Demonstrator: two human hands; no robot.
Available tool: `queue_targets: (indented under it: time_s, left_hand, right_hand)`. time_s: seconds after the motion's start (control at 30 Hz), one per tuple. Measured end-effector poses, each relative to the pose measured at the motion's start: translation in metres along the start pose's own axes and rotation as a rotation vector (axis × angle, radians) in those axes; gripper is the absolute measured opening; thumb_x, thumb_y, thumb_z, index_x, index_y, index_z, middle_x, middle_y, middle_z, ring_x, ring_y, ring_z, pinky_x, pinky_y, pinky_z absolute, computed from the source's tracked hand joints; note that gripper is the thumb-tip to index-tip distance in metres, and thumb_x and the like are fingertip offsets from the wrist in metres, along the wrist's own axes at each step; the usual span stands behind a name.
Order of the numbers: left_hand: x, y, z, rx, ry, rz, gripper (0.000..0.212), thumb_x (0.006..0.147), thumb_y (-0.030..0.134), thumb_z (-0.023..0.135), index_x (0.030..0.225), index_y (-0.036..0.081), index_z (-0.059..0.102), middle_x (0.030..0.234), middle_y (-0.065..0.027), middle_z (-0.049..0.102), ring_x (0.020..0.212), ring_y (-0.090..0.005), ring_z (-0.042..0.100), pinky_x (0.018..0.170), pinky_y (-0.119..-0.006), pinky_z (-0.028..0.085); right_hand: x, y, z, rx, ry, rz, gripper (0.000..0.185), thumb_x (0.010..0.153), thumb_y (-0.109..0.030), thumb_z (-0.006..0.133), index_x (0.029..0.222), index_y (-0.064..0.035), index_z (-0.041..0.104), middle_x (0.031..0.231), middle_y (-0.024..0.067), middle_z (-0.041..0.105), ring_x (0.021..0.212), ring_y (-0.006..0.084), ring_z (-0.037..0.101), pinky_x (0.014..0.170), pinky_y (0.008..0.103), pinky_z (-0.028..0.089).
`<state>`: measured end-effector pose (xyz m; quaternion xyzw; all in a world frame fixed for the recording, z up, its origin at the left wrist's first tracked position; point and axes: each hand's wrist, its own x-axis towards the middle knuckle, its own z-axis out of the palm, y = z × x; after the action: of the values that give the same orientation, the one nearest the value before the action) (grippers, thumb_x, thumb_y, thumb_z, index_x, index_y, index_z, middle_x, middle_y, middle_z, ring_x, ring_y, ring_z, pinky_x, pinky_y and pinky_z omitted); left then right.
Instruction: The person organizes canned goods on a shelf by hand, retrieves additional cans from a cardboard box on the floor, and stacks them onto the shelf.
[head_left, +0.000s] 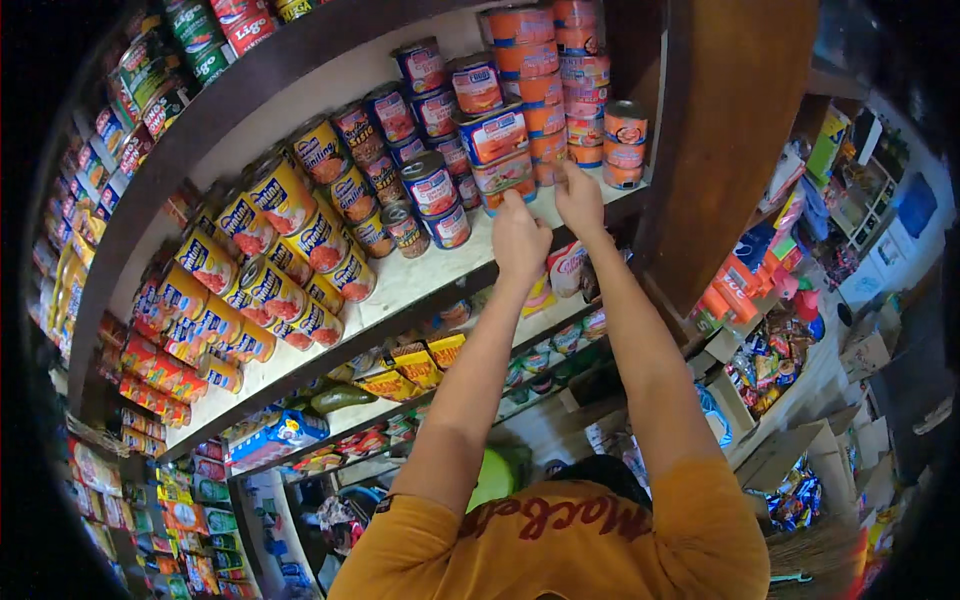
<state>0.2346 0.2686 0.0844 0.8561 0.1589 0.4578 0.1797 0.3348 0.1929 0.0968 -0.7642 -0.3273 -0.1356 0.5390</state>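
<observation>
My left hand (521, 238) is at the shelf's front edge, its curled fingers against the lowest part of a stack of rectangular luncheon meat cans (493, 137). My right hand (579, 196) is just to the right, fingers bent near the foot of a column of orange round cans (541, 90); whether its fingertips touch or hold a can is hidden. A short stack of small orange cans (624, 144) stands right of my right hand. Left of the luncheon meat are corned beef cans (430, 184), one stacked on another, and a small sisig can (405, 229).
Yellow corned beef cans (322, 240) fill the shelf's left part. A dark wooden post (724, 150) bounds it at right. Lower shelves hold yellow snack packs (416, 369) and a green avocado-like item (343, 399). Open cardboard boxes (814, 465) with packets stand at lower right.
</observation>
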Motion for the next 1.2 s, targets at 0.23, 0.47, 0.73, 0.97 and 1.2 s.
queue_targets:
  time_s: [0.23,0.47,0.73,0.97,1.2]
  left_hand:
    - [-0.016,0.002,-0.005,0.054,-0.064,0.421,0.019,0.081,0.017,0.059,0.082,0.004,0.046,0.064,-0.0156,0.055,0.060,-0.0323,0.057,0.053,-0.045,0.045]
    - [-0.018,0.011,-0.005,-0.031,-0.017,0.473,0.019,0.078,0.015,0.060,0.080,0.004,0.045,0.065,-0.0115,0.054,0.061,-0.0305,0.057,0.055,-0.042,0.046]
    - [0.034,0.021,-0.035,-0.222,0.215,0.238,0.039,0.072,0.011,0.064,0.104,-0.004,0.046,0.103,-0.0243,0.045,0.099,-0.0420,0.044,0.085,-0.048,0.038]
    - [0.133,0.027,-0.056,-0.171,0.379,0.003,0.066,0.066,0.017,0.070,0.117,-0.007,0.036,0.103,-0.0289,0.053,0.098,-0.0438,0.050,0.088,-0.049,0.040]
    - [0.143,0.040,-0.045,-0.241,0.128,-0.215,0.080,0.062,0.021,0.075,0.123,-0.006,0.031,0.097,-0.0302,0.056,0.092,-0.0448,0.054,0.081,-0.049,0.046]
  right_hand:
    - [-0.120,0.020,-0.040,0.016,0.173,-0.341,0.026,0.080,-0.002,0.059,0.105,0.0026,0.057,0.109,0.0197,0.058,0.103,0.0359,0.054,0.090,0.0387,0.042]
    - [-0.434,0.136,-0.157,-0.430,-0.365,0.457,0.030,0.068,-0.004,0.059,0.098,-0.0052,0.063,0.086,0.0207,0.063,0.084,0.0410,0.059,0.069,0.0441,0.047]
    - [-0.687,0.144,-0.249,-0.434,-0.204,1.354,0.042,0.060,-0.014,0.081,0.097,-0.0035,0.065,0.076,0.0177,0.066,0.060,0.0220,0.062,0.055,0.0349,0.052]
    - [-0.763,0.114,-0.249,0.384,0.244,1.445,0.044,0.063,0.000,0.074,0.104,0.0033,0.059,0.068,0.0178,0.064,0.050,0.0226,0.061,0.041,0.0337,0.050]
    - [-0.755,0.090,-0.239,-0.038,0.248,1.593,0.043,0.065,0.003,0.072,0.106,0.0044,0.058,0.066,0.0172,0.063,0.047,0.0209,0.060,0.037,0.0319,0.048]
